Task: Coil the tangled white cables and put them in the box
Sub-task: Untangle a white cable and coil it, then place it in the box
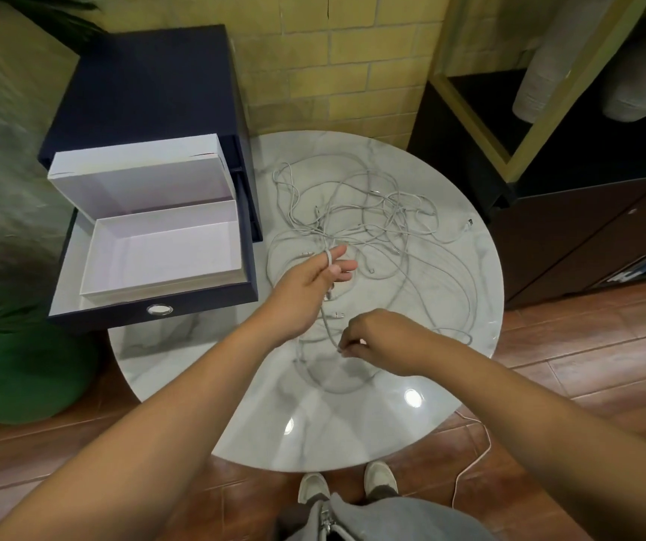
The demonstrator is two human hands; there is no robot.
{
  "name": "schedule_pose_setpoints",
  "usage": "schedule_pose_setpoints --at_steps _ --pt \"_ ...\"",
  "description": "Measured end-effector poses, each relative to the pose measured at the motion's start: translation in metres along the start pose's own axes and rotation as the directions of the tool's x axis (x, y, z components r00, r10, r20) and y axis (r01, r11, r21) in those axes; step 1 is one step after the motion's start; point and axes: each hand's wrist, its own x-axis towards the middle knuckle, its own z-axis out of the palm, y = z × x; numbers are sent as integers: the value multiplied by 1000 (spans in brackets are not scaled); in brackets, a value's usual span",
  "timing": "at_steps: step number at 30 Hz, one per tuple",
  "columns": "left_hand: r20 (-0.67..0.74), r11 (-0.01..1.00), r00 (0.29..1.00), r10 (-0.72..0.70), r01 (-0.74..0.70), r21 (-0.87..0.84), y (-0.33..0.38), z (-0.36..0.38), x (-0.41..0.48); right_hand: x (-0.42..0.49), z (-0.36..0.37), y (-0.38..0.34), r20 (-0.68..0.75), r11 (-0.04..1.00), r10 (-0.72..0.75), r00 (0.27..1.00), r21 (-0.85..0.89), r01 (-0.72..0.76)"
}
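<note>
Two hands; one open white box; one round table; two shoes

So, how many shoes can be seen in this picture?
2. The left shoe and the right shoe stand on the wooden floor just below the table edge; trousers partly cover both.

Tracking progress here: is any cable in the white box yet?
No, the white box in the open drawer holds nothing; the white cables lie tangled on the marble table.

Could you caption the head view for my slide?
Both hands pull one white cable from the tangle beside the open box.
</note>
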Motion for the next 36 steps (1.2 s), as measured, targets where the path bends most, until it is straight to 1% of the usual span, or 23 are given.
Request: schedule_pose_setpoints --at_steps 3,6,8,10,12,14,18,21,23,26,28,30,32,34,36 --pt "-11 986 1000 10 -8 168 -15 0 3 -3 -12 -3 -3 998 -39 999 50 39" --pt "19 937 999 42 -46 347 -29 1 2 -6 -29 -3 -38 998 -53 998 26 54" --pt "49 881 998 50 -67 468 -35 0 2 -8 -42 -1 -98 998 -57 994 -14 56" --pt "65 856 998 20 -50 515 -37 -2 1 -10 -54 3 -197 996 -70 978 -73 56" --pt "69 881 997 -18 -17 472 -35 -3 -1 -12 -62 8 -289 991 -95 952 -120 63" --pt "69 903 998 -1 -29 428 -29 -2 -5 -11 -65 12 -357 984 -123 926 -166 67" --pt "121 901 992 -40 -17 434 -21 1 -9 -5 -66 17 -467 968 -179 866 -241 70" --pt "114 881 993 -13 -42 472 -22 0 -7 -3 -71 17 -476 957 -208 855 -281 76" --pt "71 904 997 11 -41 426 -24 -2 -6 -3 -73 17 -478 953 -222 850 -292 85" --pt "12 948 1000 -12 8 317 -27 -8 -3 -5 -76 16 -470 955 -237 850 -275 114" --pt "3 965 1000 -12 11 262 -25 -8 -2 -6 -77 15 -468 952 -251 848 -277 130" --pt "12 970 1000 -12 8 243 -20 -8 -3 -6 -79 18 -483 939 -275 831 -319 125" --pt "22 968 1000 -13 7 250 -17 -8 -5 -6 -80 23 -500 907 -305 811 -412 87" --pt "36 956 999 -8 -3 293 -16 -7 -7 -5 -79 28 -514 871 -301 804 -492 11" --pt "35 941 999 -1 -11 337 -11 -3 -8 -5 -76 27 -553 884 -234 800 -464 -62"
